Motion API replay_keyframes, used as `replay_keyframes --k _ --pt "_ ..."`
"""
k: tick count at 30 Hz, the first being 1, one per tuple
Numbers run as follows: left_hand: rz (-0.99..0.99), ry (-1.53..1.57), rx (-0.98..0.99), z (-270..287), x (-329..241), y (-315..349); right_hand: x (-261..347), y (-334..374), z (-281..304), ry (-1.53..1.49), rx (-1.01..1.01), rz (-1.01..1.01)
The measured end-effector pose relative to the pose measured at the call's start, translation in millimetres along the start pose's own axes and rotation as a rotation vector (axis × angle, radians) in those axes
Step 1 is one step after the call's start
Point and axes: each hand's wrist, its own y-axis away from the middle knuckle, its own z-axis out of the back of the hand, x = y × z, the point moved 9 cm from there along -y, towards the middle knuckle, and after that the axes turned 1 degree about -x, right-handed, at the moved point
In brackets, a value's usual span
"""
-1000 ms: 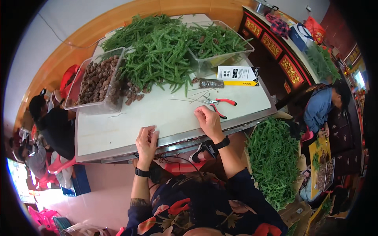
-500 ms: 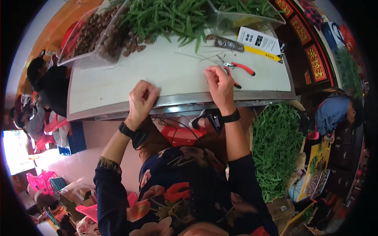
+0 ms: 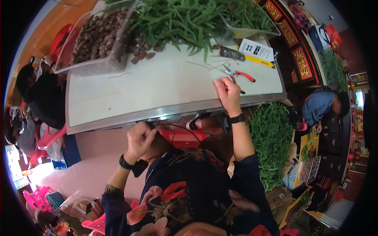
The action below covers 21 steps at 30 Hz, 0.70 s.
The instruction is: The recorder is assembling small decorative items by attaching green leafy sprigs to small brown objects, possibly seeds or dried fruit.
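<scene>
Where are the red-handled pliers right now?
In the head view, the red-handled pliers lie right of centre on the white table, just beyond the right hand and below the white-and-yellow card.

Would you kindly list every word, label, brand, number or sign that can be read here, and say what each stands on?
White card on the table: dark printed blocks, too small to read.
Yellow strip below it: dark marks, too small.
Cardboard box, lower right: small mark, too blurred.
Nothing is legible enough to quote.

2 own hands [image 3: 229, 93], 1 pr pliers [image 3: 246, 76], 2 clr bins [image 3: 96, 67] on 1 wht tbl [image 3: 169, 88], 2 blk wristbands [image 3: 237, 118]
</scene>
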Motion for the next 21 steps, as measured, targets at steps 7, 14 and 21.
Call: replay_keyframes --k 7,14,21 --pt "0.419 0.176 -0.257 124.0 32.3 75.5 68.2 -25.4 -4.6 0.033 0.006 -0.03" --pt "0.658 0.044 -0.567 165.4 -14.3 143.9 117.5 -38.3 -2.9 0.07 0.063 -0.022" --pt "0.704 -0.017 -0.685 201.0 -51.4 180.5 131.4 -23.6 24.2 0.071 0.05 -0.04"
